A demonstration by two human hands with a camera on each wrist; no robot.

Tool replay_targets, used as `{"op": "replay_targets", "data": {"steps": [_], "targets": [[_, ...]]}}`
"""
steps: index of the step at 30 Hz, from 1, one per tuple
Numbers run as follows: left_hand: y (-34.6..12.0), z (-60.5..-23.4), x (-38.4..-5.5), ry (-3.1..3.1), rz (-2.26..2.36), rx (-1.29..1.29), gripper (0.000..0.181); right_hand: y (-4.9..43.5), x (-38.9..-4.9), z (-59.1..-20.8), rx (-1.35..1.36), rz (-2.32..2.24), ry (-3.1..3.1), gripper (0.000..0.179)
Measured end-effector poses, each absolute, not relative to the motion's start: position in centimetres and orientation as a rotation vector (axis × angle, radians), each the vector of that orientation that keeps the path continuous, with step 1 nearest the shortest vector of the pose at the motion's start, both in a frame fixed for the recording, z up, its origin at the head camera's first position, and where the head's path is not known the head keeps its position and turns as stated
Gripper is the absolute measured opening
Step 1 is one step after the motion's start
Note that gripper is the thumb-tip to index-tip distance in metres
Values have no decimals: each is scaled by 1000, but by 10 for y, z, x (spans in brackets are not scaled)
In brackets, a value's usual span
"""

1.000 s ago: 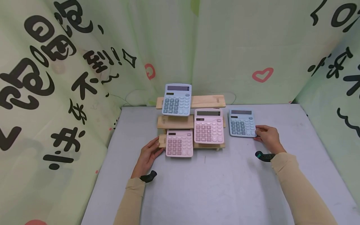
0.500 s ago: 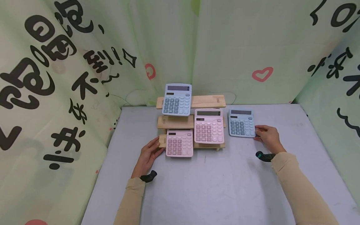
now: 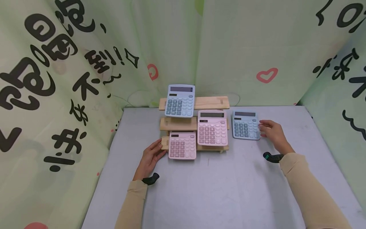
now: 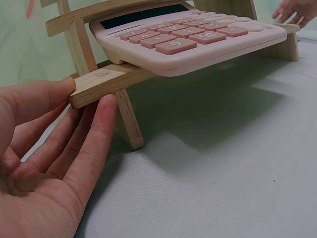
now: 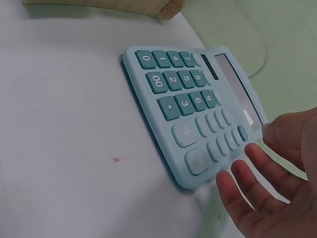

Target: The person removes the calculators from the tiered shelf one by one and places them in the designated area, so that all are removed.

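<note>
Grey tabletop (image 3: 217, 190), green printed cloth behind. Left hand (image 3: 151, 157): relaxed, nearly straight fingers (image 4: 94, 144) resting against end of wooden rack (image 3: 194, 124), pink calculator (image 3: 182, 145) just above fingertips. Right hand (image 3: 273, 133): spread, gripping nothing, fingertips (image 5: 237, 181) at right edge of blue calculator (image 3: 246, 125), flat on table.
</note>
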State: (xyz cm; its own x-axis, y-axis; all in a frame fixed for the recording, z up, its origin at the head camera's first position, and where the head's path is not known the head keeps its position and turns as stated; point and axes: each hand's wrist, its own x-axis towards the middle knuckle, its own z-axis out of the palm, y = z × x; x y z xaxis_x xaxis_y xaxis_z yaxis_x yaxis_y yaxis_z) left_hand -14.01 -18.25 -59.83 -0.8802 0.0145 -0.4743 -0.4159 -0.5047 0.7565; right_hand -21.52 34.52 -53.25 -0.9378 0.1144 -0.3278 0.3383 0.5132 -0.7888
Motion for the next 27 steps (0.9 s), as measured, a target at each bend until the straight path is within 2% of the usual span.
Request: {"op": "replay_targets", "data": {"steps": [27], "targets": [[-182, -599, -140, 1420, 2444, -581, 51, 294, -227, -471, 107, -1476, 2648, 58]]}}
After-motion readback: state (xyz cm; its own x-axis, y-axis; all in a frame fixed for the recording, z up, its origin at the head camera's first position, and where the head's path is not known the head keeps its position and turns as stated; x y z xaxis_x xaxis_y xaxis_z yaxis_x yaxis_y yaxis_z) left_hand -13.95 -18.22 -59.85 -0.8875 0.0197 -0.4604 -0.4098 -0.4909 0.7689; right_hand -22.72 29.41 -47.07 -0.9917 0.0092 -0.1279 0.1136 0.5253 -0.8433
